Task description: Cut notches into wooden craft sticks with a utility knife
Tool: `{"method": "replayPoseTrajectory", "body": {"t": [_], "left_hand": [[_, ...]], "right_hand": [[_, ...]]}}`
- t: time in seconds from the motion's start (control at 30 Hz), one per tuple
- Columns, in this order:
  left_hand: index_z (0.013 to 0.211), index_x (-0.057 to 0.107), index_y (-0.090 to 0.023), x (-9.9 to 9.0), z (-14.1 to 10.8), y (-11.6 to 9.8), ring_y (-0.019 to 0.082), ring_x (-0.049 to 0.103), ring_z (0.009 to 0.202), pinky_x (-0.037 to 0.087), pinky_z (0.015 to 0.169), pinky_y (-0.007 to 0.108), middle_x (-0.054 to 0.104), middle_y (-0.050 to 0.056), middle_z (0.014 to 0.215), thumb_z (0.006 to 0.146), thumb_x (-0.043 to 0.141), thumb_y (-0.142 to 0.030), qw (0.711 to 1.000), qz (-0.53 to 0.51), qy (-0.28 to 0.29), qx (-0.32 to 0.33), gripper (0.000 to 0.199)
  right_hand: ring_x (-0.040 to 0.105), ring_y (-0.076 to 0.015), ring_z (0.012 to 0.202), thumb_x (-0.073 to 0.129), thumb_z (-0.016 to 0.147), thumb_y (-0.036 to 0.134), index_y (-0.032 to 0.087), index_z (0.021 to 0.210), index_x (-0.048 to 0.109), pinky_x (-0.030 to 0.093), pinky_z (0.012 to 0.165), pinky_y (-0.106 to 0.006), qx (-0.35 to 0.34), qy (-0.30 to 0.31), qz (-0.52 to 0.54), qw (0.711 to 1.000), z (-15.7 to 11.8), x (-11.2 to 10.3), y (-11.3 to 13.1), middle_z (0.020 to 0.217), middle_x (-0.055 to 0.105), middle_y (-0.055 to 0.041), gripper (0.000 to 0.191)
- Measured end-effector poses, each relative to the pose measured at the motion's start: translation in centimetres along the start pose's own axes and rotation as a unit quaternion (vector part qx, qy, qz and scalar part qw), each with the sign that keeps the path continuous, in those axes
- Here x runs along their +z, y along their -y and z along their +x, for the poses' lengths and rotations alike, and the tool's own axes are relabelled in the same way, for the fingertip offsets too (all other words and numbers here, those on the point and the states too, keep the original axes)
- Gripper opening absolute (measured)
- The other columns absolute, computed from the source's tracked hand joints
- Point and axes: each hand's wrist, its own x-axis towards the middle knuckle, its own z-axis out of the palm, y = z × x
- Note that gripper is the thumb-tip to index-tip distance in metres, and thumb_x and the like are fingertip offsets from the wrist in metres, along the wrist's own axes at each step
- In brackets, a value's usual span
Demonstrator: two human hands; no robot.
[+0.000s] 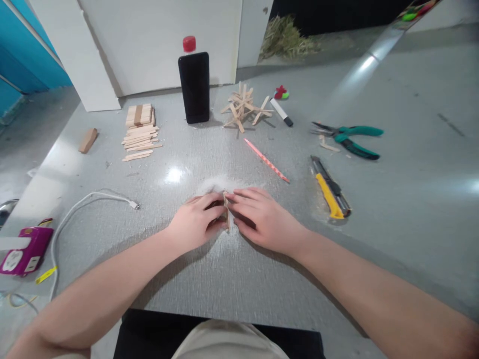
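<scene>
A thin wooden craft stick (227,219) stands out between my two hands, low over the grey tabletop, and its upper part is partly covered by fingers. From the left, my left hand (196,219) grips it with curled fingers and thumb against its side. My right hand (264,219) presses its fingertips on the stick's far end from the other side; its thumb sits slightly apart from the wood. Pale dust (215,183) lies on the table just beyond the fingertips. A pink striped pencil (266,160) rests beyond my right hand.
Beyond lie stacked craft sticks (140,134), a black phone (194,89) leaning on a red-capped bottle (189,44), a star-like stick assembly (241,105) and a marker (281,111). Green-handled pliers (359,138) and a yellow utility knife (331,192) are rightward; a white cable (86,197) curves leftward.
</scene>
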Motion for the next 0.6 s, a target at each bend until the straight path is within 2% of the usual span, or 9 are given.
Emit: {"method": "replayPoseTrajectory", "body": {"t": [0.23,0.4,0.47,0.6], "left_hand": [[0.115,0.066,-0.018,-0.4,-0.1,0.0,0.027,0.066,0.118,0.056,0.1,0.045,0.063,0.011,0.133,0.094,0.067,-0.032,1.0,-0.009,0.008,-0.003,0.025],[0.116,0.066,-0.019,-0.4,-0.1,0.0,0.026,0.065,0.12,0.056,0.101,0.045,0.063,0.011,0.135,0.094,0.067,-0.032,1.0,-0.013,0.015,-0.008,0.026],[0.117,0.066,-0.019,-0.5,0.0,0.0,0.026,0.065,0.12,0.056,0.101,0.046,0.062,0.01,0.135,0.094,0.067,-0.033,1.0,-0.012,0.018,-0.01,0.027],[0.12,0.065,-0.02,-0.6,0.0,0.0,0.026,0.065,0.12,0.056,0.101,0.045,0.062,0.01,0.137,0.095,0.066,-0.033,1.0,-0.005,0.028,-0.01,0.028]], "right_hand": [[0.06,-0.0298,0.127,0.053,0.094,0.018,0.014,0.117,0.068,0.046,0.109,-0.053,-0.001,0.005,-0.02,1.0,0.0,0.2,0.1,0.135,0.068,-0.0149,0.028],[0.061,-0.0253,0.126,0.054,0.095,0.022,0.018,0.115,0.069,0.045,0.11,-0.046,0.009,0.008,-0.056,0.998,0.0,-0.3,-0.2,0.132,0.07,-0.0093,0.025],[0.061,-0.0256,0.123,0.051,0.097,0.023,0.018,0.114,0.069,0.045,0.107,-0.045,0.045,-0.008,-0.088,0.995,-0.1,-1.2,-1.3,0.127,0.072,-0.01,0.026],[0.058,-0.0351,0.115,0.044,0.095,0.019,0.009,0.122,0.065,0.045,0.095,-0.051,0.2,-0.072,-0.18,0.96,-0.1,-2.9,-4.9,0.123,0.067,-0.0218,0.035]]}}
